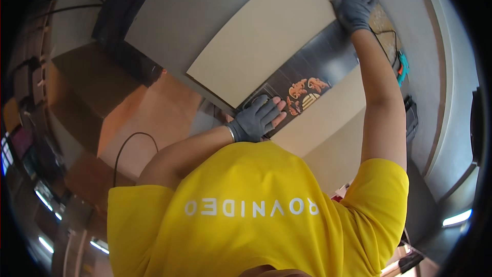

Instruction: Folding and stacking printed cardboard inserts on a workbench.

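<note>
My left hand, in a dark grey glove with bare fingertips, lies with its fingers stretched out at the near end of a dark panel. This panel carries an orange and gold printed pattern. Farther off on the right, my right hand wears a similar glove, its fingers spread near the far end of the same panel. A long beige board runs diagonally beside the dark panel, close to both hands. Whether either palm presses on the board's edge is hidden. Neither hand grips anything visible.
A large grey sheet extends beyond the beige board. Brown cardboard boxes stand at the left. A teal tool with a black cable lies at the right, beside a pale curved-looking surface.
</note>
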Action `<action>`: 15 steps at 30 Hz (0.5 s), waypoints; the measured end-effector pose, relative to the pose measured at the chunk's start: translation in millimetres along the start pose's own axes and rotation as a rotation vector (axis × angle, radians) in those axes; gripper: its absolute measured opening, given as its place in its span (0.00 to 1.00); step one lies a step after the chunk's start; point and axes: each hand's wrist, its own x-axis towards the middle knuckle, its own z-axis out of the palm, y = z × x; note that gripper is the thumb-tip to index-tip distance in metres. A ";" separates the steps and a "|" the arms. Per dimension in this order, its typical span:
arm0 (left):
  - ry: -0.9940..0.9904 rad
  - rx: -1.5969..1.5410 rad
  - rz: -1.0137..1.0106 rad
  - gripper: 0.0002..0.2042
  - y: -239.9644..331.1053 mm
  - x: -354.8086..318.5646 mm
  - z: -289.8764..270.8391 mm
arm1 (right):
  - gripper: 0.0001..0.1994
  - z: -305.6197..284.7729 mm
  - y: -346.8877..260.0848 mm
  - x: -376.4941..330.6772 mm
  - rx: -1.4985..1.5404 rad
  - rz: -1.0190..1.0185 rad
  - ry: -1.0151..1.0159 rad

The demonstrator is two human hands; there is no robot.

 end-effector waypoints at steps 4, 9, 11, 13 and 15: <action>0.102 -0.211 -0.002 0.39 -4.3 7.3 -3.9 | 0.34 35.7 12.8 -12.5 0.135 -0.323 0.379; 0.058 -0.133 -0.023 0.39 -2.8 8.4 -6.5 | 0.37 -15.6 -96.3 -100.2 0.411 -0.725 0.107; 0.046 -0.156 0.014 0.38 -5.2 8.0 -1.8 | 0.37 -22.6 -134.3 -137.2 0.488 -0.824 0.030; 0.066 -0.245 0.053 0.32 -4.4 7.0 -1.8 | 0.37 -36.6 -167.6 -167.6 0.486 -0.886 -0.037; 0.110 -0.230 0.092 0.29 4.2 -0.3 14.8 | 0.36 -39.5 -190.6 -193.5 0.526 -0.906 -0.025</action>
